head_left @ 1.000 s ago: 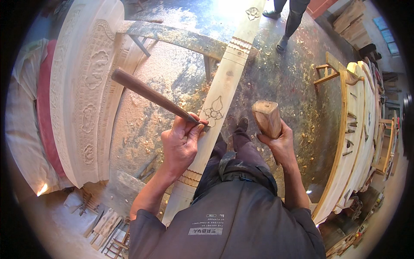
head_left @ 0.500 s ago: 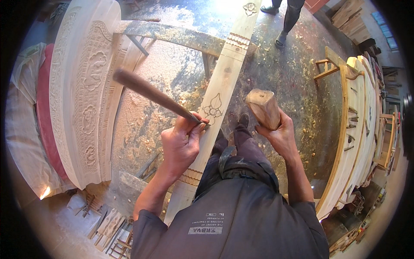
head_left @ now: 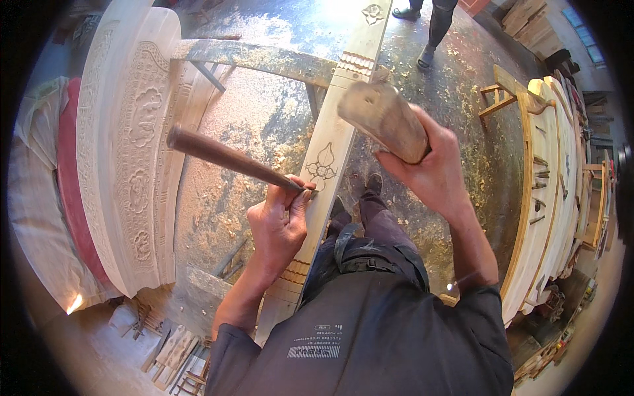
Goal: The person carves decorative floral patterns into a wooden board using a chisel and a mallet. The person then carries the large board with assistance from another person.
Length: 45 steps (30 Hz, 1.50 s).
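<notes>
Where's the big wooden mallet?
In the head view, the wooden mallet is above and right of centre, in the right grip, its end hiding part of the carved plank.

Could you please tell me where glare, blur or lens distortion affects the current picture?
Head view: white glare washes out part of the floor at the top; the wooden mallet in the right hand looks blurred; the pale boards on the right appear bowed near the dark rim.

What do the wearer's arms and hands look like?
The left hand and right hand are bare, with no gloves visible. Both forearms are uncovered too; dark, short sleeves, matching the shirt, cover the upper arms.
</notes>
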Each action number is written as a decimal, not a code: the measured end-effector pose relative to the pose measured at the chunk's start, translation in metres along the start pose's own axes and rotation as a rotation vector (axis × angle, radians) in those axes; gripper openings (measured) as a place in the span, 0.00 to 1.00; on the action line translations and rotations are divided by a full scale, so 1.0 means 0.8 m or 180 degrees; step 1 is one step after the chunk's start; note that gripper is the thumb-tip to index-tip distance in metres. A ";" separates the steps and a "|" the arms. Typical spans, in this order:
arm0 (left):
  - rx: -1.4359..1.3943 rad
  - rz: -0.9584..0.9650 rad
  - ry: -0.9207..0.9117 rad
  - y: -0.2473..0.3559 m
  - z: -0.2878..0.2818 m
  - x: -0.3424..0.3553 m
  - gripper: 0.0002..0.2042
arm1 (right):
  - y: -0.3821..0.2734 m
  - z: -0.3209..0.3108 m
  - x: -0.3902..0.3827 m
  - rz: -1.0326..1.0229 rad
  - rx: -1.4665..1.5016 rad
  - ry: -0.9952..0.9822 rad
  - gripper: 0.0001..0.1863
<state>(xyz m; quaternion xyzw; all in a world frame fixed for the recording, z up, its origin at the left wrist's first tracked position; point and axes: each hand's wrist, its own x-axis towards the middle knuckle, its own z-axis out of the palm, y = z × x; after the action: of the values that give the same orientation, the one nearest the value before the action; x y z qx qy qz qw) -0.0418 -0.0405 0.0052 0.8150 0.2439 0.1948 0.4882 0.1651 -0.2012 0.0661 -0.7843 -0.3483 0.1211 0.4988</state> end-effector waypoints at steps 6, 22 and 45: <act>0.0370 0.0274 0.0026 0.008 0.001 0.002 0.12 | -0.068 -0.015 0.067 -0.1580 -0.0484 0.0560 0.31; 0.0730 0.0760 0.0310 0.014 0.005 0.000 0.14 | -0.164 0.003 0.104 -0.2873 -0.1492 0.0571 0.08; 0.0845 0.0686 0.0244 0.013 0.007 -0.007 0.10 | -0.188 -0.025 0.103 -0.2410 -0.1366 0.0459 0.06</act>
<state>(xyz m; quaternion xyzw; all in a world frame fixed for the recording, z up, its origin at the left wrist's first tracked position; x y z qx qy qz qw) -0.0407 -0.0521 0.0118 0.8857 0.1970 0.2431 0.3429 0.1718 -0.1211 0.2187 -0.6936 -0.5927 -0.2004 0.3570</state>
